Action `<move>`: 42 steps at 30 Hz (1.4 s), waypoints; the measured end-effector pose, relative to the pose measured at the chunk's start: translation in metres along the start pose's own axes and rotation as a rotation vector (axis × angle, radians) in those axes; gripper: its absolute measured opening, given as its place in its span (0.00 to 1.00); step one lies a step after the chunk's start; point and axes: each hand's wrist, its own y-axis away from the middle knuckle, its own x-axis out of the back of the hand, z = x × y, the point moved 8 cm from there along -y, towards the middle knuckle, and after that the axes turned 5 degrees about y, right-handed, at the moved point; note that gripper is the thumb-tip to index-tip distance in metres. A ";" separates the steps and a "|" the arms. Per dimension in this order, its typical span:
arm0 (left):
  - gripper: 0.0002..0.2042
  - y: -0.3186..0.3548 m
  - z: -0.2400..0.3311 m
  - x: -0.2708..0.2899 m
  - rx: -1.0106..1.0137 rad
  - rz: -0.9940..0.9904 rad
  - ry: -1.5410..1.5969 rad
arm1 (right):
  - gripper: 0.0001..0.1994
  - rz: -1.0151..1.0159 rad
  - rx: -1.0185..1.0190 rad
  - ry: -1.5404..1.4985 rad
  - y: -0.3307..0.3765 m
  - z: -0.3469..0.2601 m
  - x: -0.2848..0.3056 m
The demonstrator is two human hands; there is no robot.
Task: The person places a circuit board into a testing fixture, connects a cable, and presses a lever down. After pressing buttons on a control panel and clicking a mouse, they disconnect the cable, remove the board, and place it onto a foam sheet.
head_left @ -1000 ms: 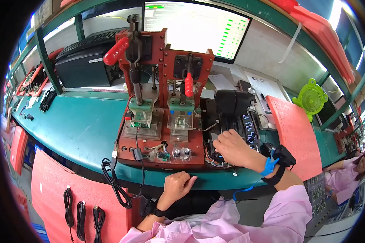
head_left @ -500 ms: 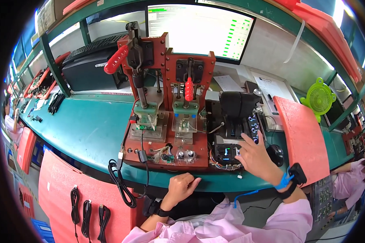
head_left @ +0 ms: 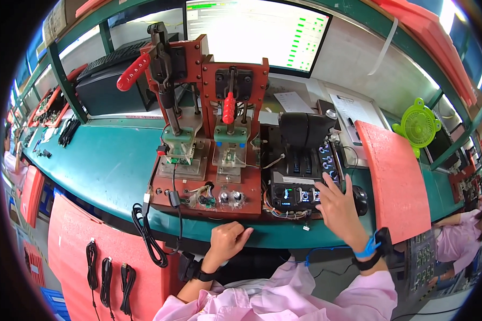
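Observation:
My right hand (head_left: 339, 211) is open, its fingers spread over the right front edge of a black control unit (head_left: 292, 181). The unit has a thick double lever (head_left: 307, 130), a column of round knobs (head_left: 325, 159) on its right and small lit switches at its front. The index fingertip is close to the lowest knobs; I cannot tell whether it touches. My left hand (head_left: 227, 241) is curled into a loose fist, thumb out, at the table's front edge, before a red test fixture (head_left: 246, 207). The fixture has two toggle clamps with red handles (head_left: 228, 108) over green circuit boards.
A coiled black cable (head_left: 147, 235) hangs at the fixture's front left. Several bundled cables (head_left: 106, 275) lie on pink foam (head_left: 72, 230) at left. A black mouse (head_left: 361, 200), a foam sheet (head_left: 396, 187) and a green fan (head_left: 419, 128) stand right; a lit monitor (head_left: 251, 37) is behind.
My right hand has drawn back to the right, uncovering the front switches of the control unit. My left hand keeps its fist. The whole view has shifted slightly.

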 end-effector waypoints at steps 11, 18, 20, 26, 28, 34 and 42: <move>0.15 -0.002 0.005 0.000 -0.029 0.044 -0.002 | 0.04 -0.072 -0.022 -0.042 0.011 0.030 0.000; 0.16 -0.008 0.004 -0.010 -0.036 0.028 -0.029 | 0.05 0.027 -0.150 -0.212 -0.006 0.072 0.002; 0.16 -0.003 0.002 -0.003 -0.020 0.036 -0.053 | 0.06 -0.201 -0.312 -0.611 -0.017 0.082 -0.012; 0.18 0.002 0.004 0.000 -0.073 0.055 -0.062 | 0.06 0.149 -0.019 -0.227 -0.020 0.069 -0.023; 0.17 0.000 0.008 -0.009 -0.141 0.060 -0.029 | 0.09 0.113 -0.186 -0.101 -0.002 0.087 -0.029; 0.14 0.008 0.001 -0.004 -0.083 0.072 -0.059 | 0.09 -0.114 -0.323 0.048 -0.013 0.099 -0.063; 0.15 0.006 0.001 -0.004 -0.115 0.096 -0.030 | 0.06 -0.063 -0.188 -0.467 -0.020 0.089 -0.039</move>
